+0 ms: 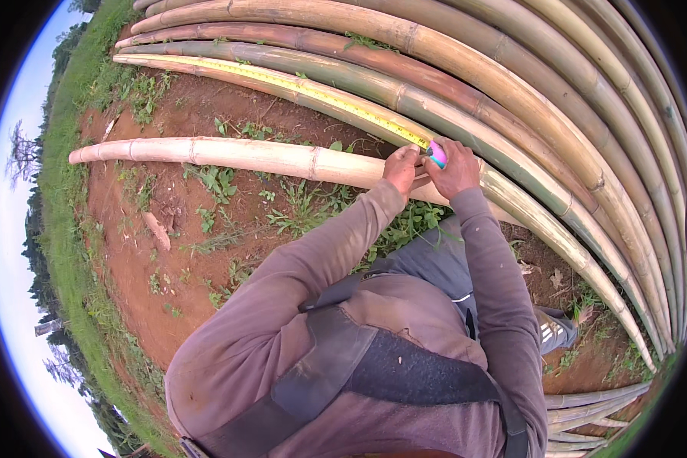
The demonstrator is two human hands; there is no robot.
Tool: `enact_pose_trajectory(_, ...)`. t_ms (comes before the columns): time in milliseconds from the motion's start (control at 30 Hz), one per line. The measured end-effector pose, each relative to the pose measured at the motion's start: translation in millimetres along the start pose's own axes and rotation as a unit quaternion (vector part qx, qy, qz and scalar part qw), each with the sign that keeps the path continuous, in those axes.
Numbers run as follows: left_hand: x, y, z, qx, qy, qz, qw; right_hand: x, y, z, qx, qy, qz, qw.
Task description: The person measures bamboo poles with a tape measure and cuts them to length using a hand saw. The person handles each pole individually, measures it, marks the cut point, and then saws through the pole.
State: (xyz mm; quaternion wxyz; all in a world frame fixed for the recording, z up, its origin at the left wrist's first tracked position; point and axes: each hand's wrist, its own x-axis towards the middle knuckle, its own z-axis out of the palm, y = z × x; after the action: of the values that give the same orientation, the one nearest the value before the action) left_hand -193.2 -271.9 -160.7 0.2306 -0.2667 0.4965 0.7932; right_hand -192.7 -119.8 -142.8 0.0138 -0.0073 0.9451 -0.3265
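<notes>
A yellow tape measure blade (pixel 336 103) runs out along a pale bamboo pole (pixel 282 93) toward the far left. My right hand (pixel 456 169) is wrapped round the pink and teal tape measure case (pixel 437 154), which rests by that pole. Close beside it, my left hand (pixel 402 169) is closed, its thumb and fingertips together at the near end of the blade. Whatever lies between those fingertips is too small to make out. Just below both hands, a separate peeled bamboo pole (pixel 282 159) lies across the ground, partly hidden by my left hand and wrist.
Several long bamboo poles (pixel 435 65) lie side by side beyond my hands, curving to the right. More poles (pixel 588 412) lie at the lower right. Reddish soil (pixel 130 229) with weeds (pixel 214 179) and a broken wood piece (pixel 156 230) is at the left. My shoe (pixel 557 333) is near the poles.
</notes>
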Motion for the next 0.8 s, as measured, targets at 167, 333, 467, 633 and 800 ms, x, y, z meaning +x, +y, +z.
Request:
enact_pose_trajectory(167, 39, -30, 18, -0.094, -0.053, 0.036, 0.993, -23, 1, -9, 0.035, 0.039, 0.033, 0.998)
enact_pose_trajectory(333, 71, -25, 0, -0.079, -0.002, -0.036, 0.996, -87, 50, -31, 0.095, 0.22, 0.023, 0.971)
enact_pose_trajectory(467, 76, -17, 2, -0.07, 0.03, -0.054, 0.996, -206, 164, -55, 0.057, 0.397, 0.191, 0.896)
enact_pose_trajectory(633, 73, -8, 0, -0.072, 0.068, -0.032, 0.995, -320, 298, -34, 0.146, 0.15, 0.717, 0.665)
enact_pose_trajectory(800, 59, -10, 34, -0.075, 0.073, -0.029, 0.994, -333, 300, 2, 0.088, 0.034, 0.717, 0.691)
